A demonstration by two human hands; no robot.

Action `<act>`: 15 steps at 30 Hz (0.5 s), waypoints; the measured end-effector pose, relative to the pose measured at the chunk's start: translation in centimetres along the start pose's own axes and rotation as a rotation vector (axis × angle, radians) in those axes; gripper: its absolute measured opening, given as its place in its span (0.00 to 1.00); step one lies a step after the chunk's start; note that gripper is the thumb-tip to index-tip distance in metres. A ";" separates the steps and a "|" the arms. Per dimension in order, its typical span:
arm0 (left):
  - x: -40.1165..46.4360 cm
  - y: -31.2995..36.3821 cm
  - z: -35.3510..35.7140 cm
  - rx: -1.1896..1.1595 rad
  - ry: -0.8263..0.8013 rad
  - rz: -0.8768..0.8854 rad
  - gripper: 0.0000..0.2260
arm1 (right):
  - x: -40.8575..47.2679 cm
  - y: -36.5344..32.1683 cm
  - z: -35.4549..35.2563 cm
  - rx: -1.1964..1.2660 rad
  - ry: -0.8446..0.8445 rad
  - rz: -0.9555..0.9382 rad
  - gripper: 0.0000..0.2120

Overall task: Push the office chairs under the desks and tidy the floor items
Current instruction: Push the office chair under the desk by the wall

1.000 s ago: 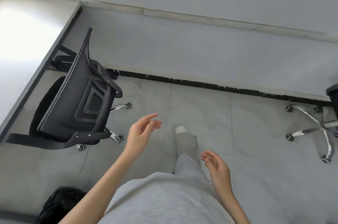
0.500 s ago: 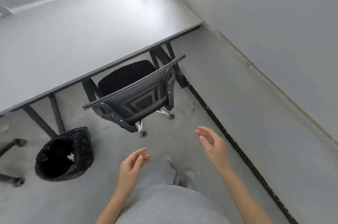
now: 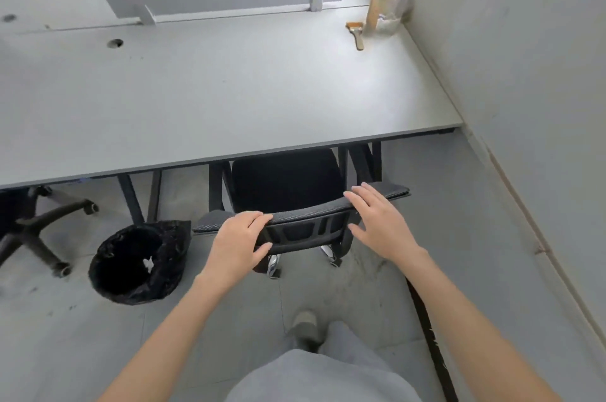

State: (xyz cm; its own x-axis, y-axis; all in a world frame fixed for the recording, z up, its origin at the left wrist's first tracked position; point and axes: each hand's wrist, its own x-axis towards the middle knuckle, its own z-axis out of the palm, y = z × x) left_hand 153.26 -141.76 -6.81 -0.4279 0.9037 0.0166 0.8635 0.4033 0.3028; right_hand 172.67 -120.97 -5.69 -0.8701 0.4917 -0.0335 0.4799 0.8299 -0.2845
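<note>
Standing directly behind the office chair (image 3: 305,221), the person faces the desk (image 3: 229,90), and the chair lies straight ahead of both hands, between the body and the desk's front edge. The seat already sits partly beneath the desktop, while the backrest stays out on the near side, its top edge running left to right, roughly in line with the desk edge though slightly skewed. The left hand (image 3: 237,239) grips that top edge near its left end, fingers curled over the rim and thumb underneath against the back panel. The right hand (image 3: 377,221) is spread flat with straight fingers over the right part of the backrest; whether it presses the mesh or hovers just above it is hard to tell. Both hands are about equally close, so a push would likely go squarely forward, across the backrest's long axis. The desk legs (image 3: 360,162) stand close to the seat's right side, which looks like the tightest clearance. A lined waste bin (image 3: 137,262) stands on the floor just left of the chair, and another chair's wheeled base (image 3: 42,224) shows further left under the desk.
</note>
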 end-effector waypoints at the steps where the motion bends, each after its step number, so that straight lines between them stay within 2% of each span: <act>1: 0.5 -0.4 0.3 0.037 -0.064 -0.043 0.20 | 1.0 0.3 0.2 -0.040 -0.090 -0.026 0.26; 3: 1.3 -0.6 0.6 0.053 -0.110 -0.125 0.17 | 2.6 0.8 0.4 -0.099 -0.172 -0.070 0.21; 5: 2.1 -0.4 0.7 0.060 -0.108 -0.196 0.13 | 3.7 1.2 0.4 -0.071 -0.176 -0.084 0.16; 9: 3.3 0.3 0.7 0.087 -0.056 -0.327 0.07 | 5.4 2.0 0.8 -0.125 -0.234 -0.112 0.13; 15: 4.4 -0.7 0.8 0.122 0.018 -0.423 0.04 | 6.8 2.1 2.1 -0.082 -0.123 -0.105 0.12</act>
State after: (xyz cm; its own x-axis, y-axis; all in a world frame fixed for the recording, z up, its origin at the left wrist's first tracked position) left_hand 151.01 -137.94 -7.66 -0.7540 0.6534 -0.0678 0.6363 0.7520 0.1722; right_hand 167.54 -116.46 -8.48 -0.9209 0.3688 -0.1263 0.3883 0.8964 -0.2138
